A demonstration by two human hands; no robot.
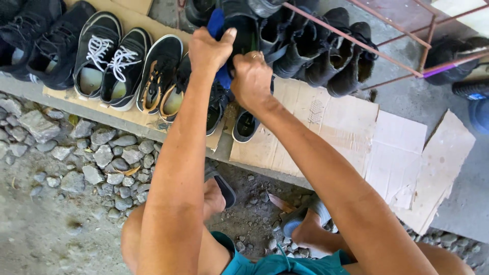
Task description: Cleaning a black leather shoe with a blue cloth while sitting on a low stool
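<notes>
Head view: both hands, left hand (pixel 210 50) and right hand (pixel 251 81), hold black shoe (pixel 243 35) upright.

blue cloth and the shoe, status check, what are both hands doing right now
Left hand and right hand both gripping the blue cloth against a black shoe. Row of black sneakers on cardboard directly beneath. Nothing blocking.

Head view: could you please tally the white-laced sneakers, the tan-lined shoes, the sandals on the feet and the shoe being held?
White-laced sneakers: 2
Tan-lined shoes: 2
Sandals on the feet: 2
Held black shoe: 1
Total: 7
</notes>
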